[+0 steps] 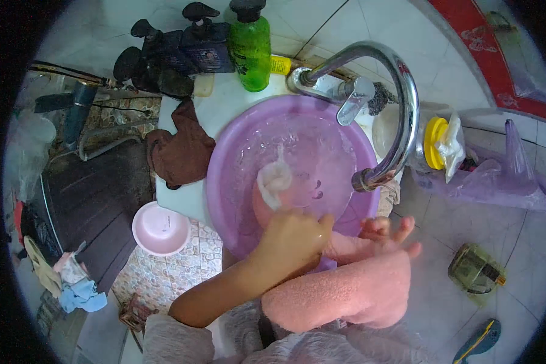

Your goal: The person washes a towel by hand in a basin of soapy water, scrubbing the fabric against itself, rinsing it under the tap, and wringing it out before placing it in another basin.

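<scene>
My left hand (292,239) is closed on pink fuzzy fabric, apparently the cuff of the pink fleece sleeve (340,294) on my right arm. It is over the near rim of the purple basin (218,182). My right hand (389,233) has its fingers apart, just right of the basin's near edge. Its palm is partly hidden by the sleeve. Water fills the basin, and a soaked white cloth item (275,182) lies in it, with a pinkish part beside my left hand. The chrome faucet (400,79) arches over the basin's right side.
A brown cloth (183,148) lies on the counter left of the basin. A green pump bottle (249,48), dark pump bottles (206,48) and a soap bar (204,85) stand behind. A small pink basin (161,229) is lower left. A yellow-lidded jar (434,142) is at right.
</scene>
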Available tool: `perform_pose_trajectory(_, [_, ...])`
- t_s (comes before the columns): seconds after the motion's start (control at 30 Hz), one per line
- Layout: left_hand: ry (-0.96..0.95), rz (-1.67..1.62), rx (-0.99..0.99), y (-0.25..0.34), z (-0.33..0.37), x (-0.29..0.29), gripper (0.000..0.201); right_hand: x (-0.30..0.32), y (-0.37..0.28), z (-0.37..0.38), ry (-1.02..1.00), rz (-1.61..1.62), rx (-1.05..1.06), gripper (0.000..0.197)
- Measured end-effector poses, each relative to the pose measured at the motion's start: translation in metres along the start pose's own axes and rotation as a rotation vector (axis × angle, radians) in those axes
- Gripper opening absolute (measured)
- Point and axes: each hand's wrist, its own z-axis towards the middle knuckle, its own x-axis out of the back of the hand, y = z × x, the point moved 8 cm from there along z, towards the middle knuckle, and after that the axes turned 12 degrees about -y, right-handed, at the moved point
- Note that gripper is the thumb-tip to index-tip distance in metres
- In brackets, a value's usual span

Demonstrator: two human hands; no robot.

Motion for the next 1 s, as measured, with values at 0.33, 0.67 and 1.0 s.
perform_pose_trajectory(0.33, [-0.017,0.282,0.085,0.003,-0.019,0.009,0.018,-0.016,-0.044,0.023,-0.171,-1.012,-0.372,0.022])
perform_pose_trajectory(0.67, [0.081,-0.016,-0.139,0.024,-0.011,0.016,0.030,-0.005,0.014,0.009,0.531,0.677,-0.759,0.020])
perform_pose_trajectory(1.0, [1.320,0.125,-0.107,0.042,-0.035,-0.054,0.037,-0.022,-0.002,-0.004,0.361,0.563,-0.410,0.057])
